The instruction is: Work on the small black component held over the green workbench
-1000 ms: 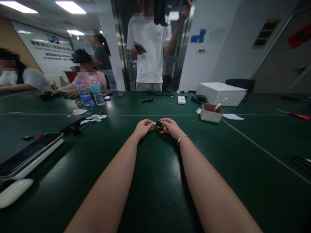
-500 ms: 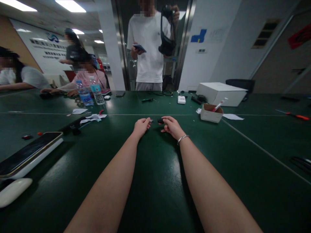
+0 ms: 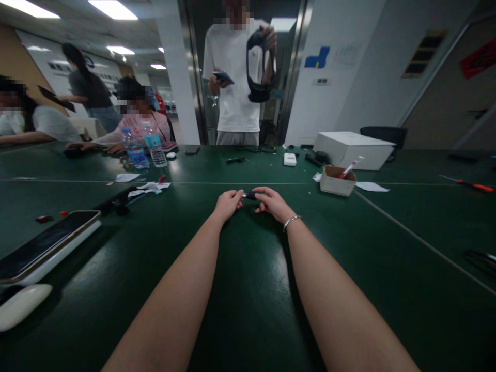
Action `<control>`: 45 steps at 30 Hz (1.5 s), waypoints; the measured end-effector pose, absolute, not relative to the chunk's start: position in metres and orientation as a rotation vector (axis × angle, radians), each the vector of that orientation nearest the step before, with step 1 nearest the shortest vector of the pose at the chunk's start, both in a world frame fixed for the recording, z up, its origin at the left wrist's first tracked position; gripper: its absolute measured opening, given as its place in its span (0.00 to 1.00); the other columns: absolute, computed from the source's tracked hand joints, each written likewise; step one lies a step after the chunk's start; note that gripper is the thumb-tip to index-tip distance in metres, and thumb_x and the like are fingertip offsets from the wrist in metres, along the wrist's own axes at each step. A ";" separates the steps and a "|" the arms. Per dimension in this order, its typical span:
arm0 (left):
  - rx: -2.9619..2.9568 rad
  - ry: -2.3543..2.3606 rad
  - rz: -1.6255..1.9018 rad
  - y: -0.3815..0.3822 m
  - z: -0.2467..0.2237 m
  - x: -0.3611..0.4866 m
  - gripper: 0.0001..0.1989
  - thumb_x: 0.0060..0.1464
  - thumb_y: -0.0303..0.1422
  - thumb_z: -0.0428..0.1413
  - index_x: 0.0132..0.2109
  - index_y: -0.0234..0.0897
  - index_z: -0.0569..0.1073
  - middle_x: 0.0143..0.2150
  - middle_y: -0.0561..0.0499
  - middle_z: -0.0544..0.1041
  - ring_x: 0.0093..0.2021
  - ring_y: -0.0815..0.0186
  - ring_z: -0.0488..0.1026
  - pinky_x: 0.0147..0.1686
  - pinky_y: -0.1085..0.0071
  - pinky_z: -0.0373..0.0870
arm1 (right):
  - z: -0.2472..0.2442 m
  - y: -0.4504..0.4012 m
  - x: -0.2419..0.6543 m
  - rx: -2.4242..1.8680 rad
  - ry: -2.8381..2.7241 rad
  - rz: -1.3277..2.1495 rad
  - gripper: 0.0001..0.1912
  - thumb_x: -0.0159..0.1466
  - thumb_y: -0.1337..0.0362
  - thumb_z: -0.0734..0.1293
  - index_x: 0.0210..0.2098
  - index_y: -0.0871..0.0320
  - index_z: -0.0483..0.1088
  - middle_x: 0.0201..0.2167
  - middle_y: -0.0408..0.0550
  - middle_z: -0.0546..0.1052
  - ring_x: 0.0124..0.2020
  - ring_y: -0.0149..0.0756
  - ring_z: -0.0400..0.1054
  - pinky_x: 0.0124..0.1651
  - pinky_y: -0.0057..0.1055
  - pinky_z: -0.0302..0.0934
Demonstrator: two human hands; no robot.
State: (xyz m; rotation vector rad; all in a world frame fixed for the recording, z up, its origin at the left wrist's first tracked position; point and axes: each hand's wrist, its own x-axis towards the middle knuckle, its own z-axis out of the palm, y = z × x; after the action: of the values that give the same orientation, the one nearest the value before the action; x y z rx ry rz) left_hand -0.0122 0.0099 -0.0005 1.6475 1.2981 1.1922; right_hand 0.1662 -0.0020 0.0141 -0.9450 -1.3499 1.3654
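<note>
Two bare hands come close together over the dark green table (image 3: pixel 251 289), with both forearms stretched forward. The left hand (image 3: pixel 227 204) keeps its thumb and forefinger pressed together on a small silver piece (image 3: pixel 244 196), of which only a short end shows past the fingertips. The right hand (image 3: pixel 274 204), with a silver bracelet (image 3: pixel 291 222) at the wrist, pinches a small black piece (image 3: pixel 250 196) by thumb and forefinger, and its other fingers are loosely curled and slightly apart. Both pieces are in one line between the hands and seem to touch; how deep one enters the other, I cannot tell. To the right of the hands stands an open small carton (image 3: pixel 337 185) with a clear tube (image 3: pixel 352 166) leaning out, and behind it a white box (image 3: pixel 344 152). Beyond the hands lies a small white case (image 3: pixel 289 159). On the left side are two water bottles (image 3: pixel 155 150), some torn white paper (image 3: pixel 149 189), and, nearer, a phone (image 3: pixel 50 244) lying on a white slab. Across the table, a person in a white T-shirt (image 3: pixel 236 98) holds a phone in one hand and a black looped device (image 3: pixel 260 94) in the other.
</note>
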 end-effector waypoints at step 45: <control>1.574 1.215 1.194 0.002 0.004 -0.009 0.09 0.50 0.36 0.55 0.34 0.35 0.67 0.25 0.55 0.68 0.23 0.72 0.66 0.22 0.76 0.60 | 0.010 0.003 0.167 -0.923 -1.349 1.350 0.08 0.60 0.65 0.68 0.39 0.60 0.69 0.26 0.42 0.76 0.12 0.18 0.56 0.25 0.25 0.71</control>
State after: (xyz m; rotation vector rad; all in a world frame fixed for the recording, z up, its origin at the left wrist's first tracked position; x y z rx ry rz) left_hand -0.0088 0.0020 0.0036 1.5736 1.2155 1.1936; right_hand 0.1667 0.0025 0.0099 -0.9229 -1.3491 1.3503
